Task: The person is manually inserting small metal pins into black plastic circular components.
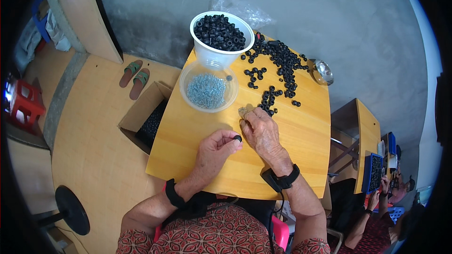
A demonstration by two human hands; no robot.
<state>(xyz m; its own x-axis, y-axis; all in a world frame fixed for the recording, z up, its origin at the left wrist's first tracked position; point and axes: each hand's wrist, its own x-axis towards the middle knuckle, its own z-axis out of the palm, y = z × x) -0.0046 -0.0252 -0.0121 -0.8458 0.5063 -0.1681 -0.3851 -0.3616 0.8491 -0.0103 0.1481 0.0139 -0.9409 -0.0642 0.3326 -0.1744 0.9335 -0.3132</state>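
Observation:
My left hand (218, 153) pinches a small black ring-like part (238, 138) between thumb and fingertips, above the wooden table (301, 160). Just right of it, my right hand (261, 131) is low over the table with its fingers curled together. Its fingertips look tan and wrapped, and what they hold, if anything, is hidden. Beyond the right hand lies a loose spread of black parts (287, 66). A clear round tub (182, 87) of small bluish-silver pieces stands ahead of my left hand. Behind it, a white bucket (207, 54) is heaped with more black parts.
A shiny metal bowl (324, 72) rests tilted at the table's far right edge, and a clear plastic bag (245, 11) lies at the back. A cardboard box (136, 117) of dark pieces stands left of the table. At right, another person's hands (379, 193) work by a blue tray (375, 173).

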